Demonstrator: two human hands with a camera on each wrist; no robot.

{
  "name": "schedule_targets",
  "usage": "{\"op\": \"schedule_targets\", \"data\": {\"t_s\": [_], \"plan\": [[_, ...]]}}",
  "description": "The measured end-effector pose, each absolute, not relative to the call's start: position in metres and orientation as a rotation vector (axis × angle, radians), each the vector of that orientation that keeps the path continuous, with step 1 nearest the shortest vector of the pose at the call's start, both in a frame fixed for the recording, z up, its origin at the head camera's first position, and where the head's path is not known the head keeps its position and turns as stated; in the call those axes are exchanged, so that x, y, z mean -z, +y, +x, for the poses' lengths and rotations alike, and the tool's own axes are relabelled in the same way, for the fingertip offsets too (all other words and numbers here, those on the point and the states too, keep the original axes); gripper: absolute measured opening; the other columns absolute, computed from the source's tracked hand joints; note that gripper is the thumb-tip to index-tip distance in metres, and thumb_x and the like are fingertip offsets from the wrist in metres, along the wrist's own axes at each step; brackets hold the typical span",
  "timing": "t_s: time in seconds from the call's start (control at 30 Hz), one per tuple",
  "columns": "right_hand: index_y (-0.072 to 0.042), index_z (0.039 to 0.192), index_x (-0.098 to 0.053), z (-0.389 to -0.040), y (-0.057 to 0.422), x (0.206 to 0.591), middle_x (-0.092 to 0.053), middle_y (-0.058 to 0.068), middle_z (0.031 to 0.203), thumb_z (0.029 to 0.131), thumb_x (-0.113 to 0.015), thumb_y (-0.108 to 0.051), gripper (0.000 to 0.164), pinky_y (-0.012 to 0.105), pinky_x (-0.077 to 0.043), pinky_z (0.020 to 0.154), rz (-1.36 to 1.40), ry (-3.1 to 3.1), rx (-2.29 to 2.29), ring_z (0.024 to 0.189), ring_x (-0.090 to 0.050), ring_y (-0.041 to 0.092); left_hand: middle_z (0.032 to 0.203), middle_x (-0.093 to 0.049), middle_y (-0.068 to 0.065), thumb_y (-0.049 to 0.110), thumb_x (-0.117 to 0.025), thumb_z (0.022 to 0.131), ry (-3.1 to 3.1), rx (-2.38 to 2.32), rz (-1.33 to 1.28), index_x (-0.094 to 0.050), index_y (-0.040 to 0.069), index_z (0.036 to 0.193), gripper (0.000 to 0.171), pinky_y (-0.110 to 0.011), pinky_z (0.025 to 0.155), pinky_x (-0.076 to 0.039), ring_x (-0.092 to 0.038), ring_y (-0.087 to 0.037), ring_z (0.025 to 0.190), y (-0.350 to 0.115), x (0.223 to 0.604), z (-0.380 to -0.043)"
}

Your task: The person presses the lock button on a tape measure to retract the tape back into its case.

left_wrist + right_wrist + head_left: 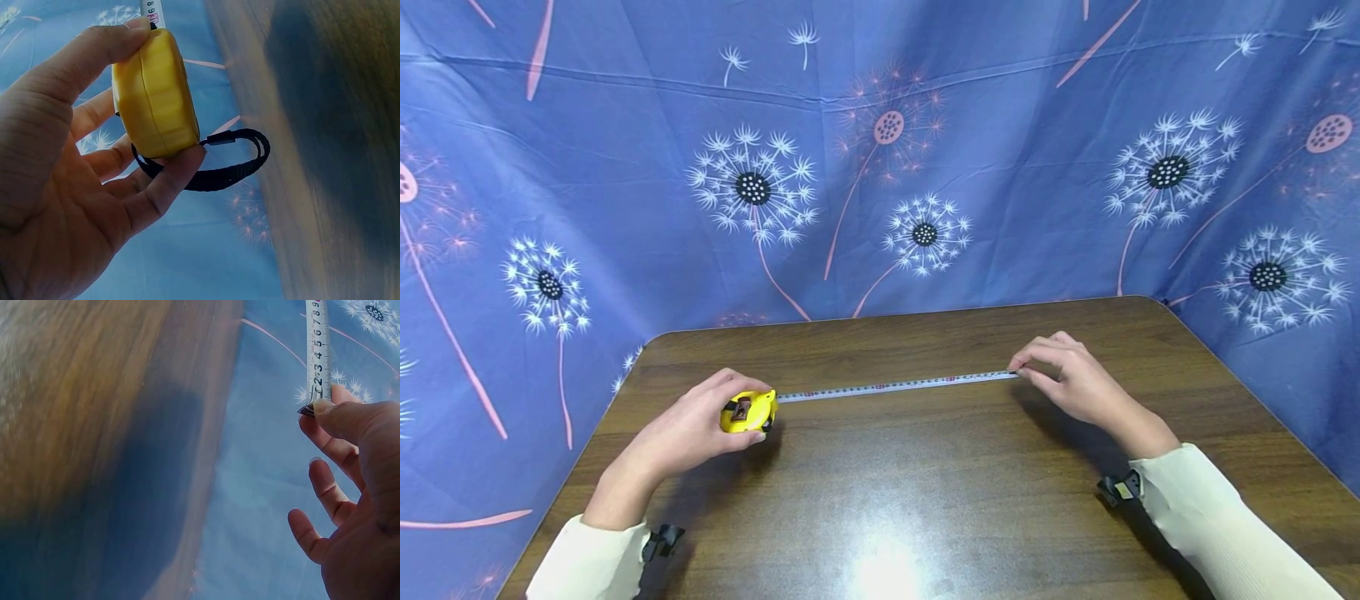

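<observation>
My left hand [696, 417] grips the yellow case of a tape measure [752, 412] between thumb and fingers, over the left part of the table. In the left wrist view a black wrist strap [225, 178] loops from the yellow case [156, 94]. Out of the case runs a pale blade [895, 387], drawn straight to the right, with its printed numbers showing in the right wrist view. At its far end my right hand [1075, 379] pinches the dark metal end hook [306, 410] between thumb and forefinger. The other fingers of that hand [362, 487] are spread loosely.
A brown wood-grain table [970, 492] lies under both hands, with a bright light reflection near its front. Blue cloth [1000, 167] with a dandelion print hangs behind the table and along its sides. Black wrist cameras [662, 542] sit at both cream sleeves.
</observation>
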State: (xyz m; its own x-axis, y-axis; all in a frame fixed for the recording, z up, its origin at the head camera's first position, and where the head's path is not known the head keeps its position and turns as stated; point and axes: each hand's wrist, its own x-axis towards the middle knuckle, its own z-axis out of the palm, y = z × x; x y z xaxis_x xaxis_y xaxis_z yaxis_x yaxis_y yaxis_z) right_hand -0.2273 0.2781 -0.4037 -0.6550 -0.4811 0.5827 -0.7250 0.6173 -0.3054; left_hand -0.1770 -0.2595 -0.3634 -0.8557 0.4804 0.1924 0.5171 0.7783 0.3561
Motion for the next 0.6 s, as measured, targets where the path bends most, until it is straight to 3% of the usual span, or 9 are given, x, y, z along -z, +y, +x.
{"op": "schedule_targets", "data": {"t_s": [0.6], "plan": [[-0.021, 0.098, -0.074, -0.2236, 0.2713, 0.4032, -0.072, -0.010, 0.100, 0.081, -0.081, 0.008, 0.035, 0.034, -0.034, 0.075, 0.956, -2.408, -0.735, 0.085, -0.053, 0.016, 0.116, -0.061, 0.006, 0.026, -0.089, 0.081, -2.843, 0.628, -0.852, -0.067, 0.021, 0.130, 0.054, -0.039, 0.085, -0.051, -0.057, -0.010, 0.096, -0.2572, 0.3617, -0.1795]]}}
